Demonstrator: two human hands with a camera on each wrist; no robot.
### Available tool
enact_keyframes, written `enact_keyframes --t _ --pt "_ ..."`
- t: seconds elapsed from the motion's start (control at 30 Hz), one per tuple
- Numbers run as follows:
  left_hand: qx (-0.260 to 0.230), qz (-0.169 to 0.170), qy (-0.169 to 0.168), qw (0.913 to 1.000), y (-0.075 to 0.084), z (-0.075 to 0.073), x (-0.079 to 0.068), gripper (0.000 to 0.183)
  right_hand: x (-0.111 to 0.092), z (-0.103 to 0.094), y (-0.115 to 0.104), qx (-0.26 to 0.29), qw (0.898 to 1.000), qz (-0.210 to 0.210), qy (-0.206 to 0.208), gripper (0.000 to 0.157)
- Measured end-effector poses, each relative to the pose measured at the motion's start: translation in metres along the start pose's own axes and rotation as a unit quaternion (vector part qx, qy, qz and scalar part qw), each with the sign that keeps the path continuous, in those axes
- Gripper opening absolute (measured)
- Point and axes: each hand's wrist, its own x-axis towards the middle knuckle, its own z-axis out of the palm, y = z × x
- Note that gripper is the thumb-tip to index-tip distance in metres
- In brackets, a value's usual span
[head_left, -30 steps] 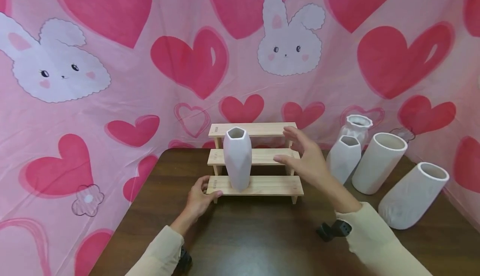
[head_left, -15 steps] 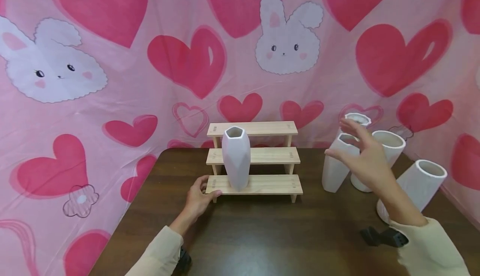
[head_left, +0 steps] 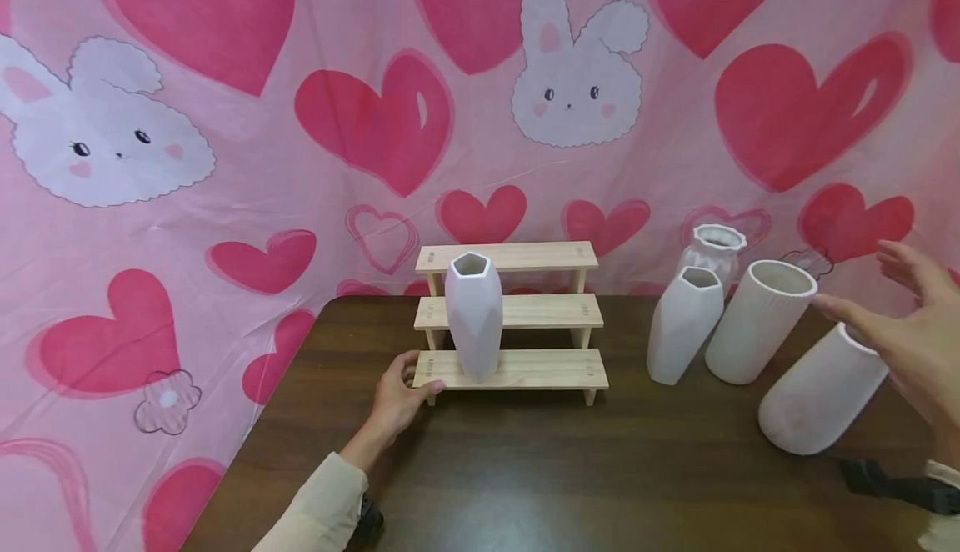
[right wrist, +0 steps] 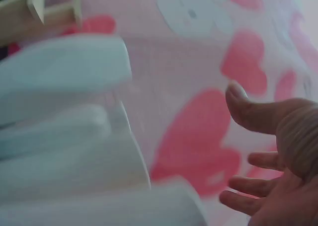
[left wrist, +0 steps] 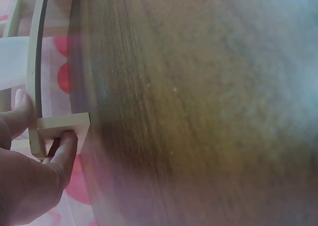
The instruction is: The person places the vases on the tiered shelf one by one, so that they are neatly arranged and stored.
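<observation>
A three-tier wooden display stand (head_left: 551, 370) stands on the brown table. On its lowest tier, left of centre, a white faceted vase (head_left: 474, 318) with a five-sided mouth stands upright. My left hand (head_left: 397, 395) grips the left end of that tier; the left wrist view shows the fingers against the wooden leg (left wrist: 69, 121) beneath the board. Far right, my right hand (head_left: 926, 339) has its thumb and fingers spread, holding nothing. It is nearest to a smooth white vase (head_left: 813, 398) and hides part of that vase's mouth in the head view.
Beside that smooth vase are a tall white cylindrical vase (head_left: 757, 327), another faceted white vase (head_left: 682, 331) and, behind it, a white vase with a scalloped rim (head_left: 712, 253). A pink cloth (head_left: 465, 143) with hearts and rabbits hangs behind the table (head_left: 525, 469).
My right hand has moved right, from beside the stand, past the group of vases to the far right. The left hand has kept its grip on the stand, and the vases stay put.
</observation>
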Motion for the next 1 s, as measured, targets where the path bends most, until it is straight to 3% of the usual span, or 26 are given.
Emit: enact_keyframes --t 0.2,0.37,0.5,0.7,1.0 --pt "-0.002 0.001 0.001 1.0000 0.002 0.000 -0.001 0.067 0.006 -0.014 0.076 -0.011 1.000 0.002 -0.027 0.089" --pt "-0.004 0.003 0.001 1.0000 0.002 0.001 -0.001 0.066 -0.001 -0.006 0.115 0.094 0.993 -0.015 -0.067 0.078" --pt "-0.006 0.005 0.001 1.0000 0.001 0.001 -0.001 0.066 -0.006 -0.001 0.114 0.157 0.982 -0.035 -0.094 0.065" --pt "-0.010 0.003 -0.001 0.9999 0.000 0.001 -0.001 0.067 -0.016 0.007 0.106 0.088 0.989 0.011 -0.117 0.058" --pt "-0.013 0.005 0.000 0.9999 0.000 0.002 0.000 0.066 -0.017 0.010 0.107 0.095 0.989 0.019 -0.108 0.057"
